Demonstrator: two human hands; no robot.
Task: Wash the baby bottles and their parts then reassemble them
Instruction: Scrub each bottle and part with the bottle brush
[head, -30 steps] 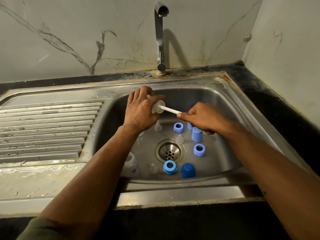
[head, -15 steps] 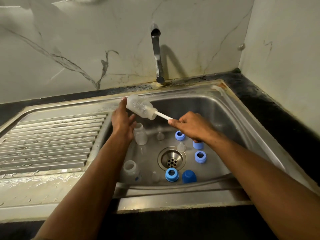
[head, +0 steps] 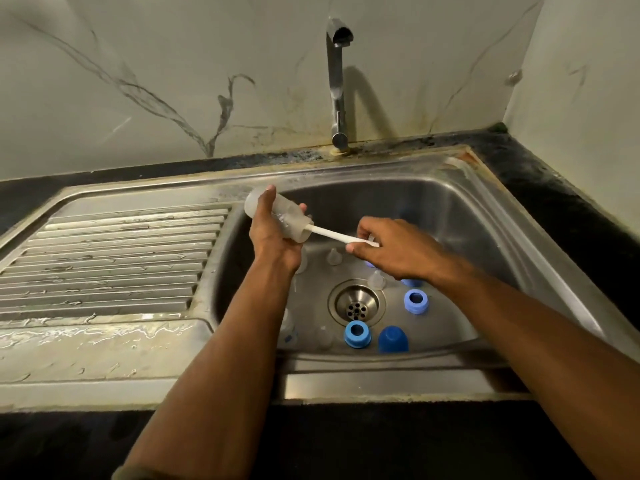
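Two hands work over a wet steel sink [head: 491, 216]: left hand [head: 273, 240] grips a bottle [head: 277, 216], right hand [head: 391, 247] pinches a brush handle [head: 329, 233].

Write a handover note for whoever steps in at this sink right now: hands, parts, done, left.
Left hand grips a clear bottle, tilted over the sink. Right hand holds the white brush handle, its head inside the bottle.
On the sink floor: blue rings, a blue cap, clear teats, another bottle partly behind the left arm.
Tap is not running.
Done: nothing reassembled.
Left: finish scrubbing, wash the rest, rinse, reassemble.
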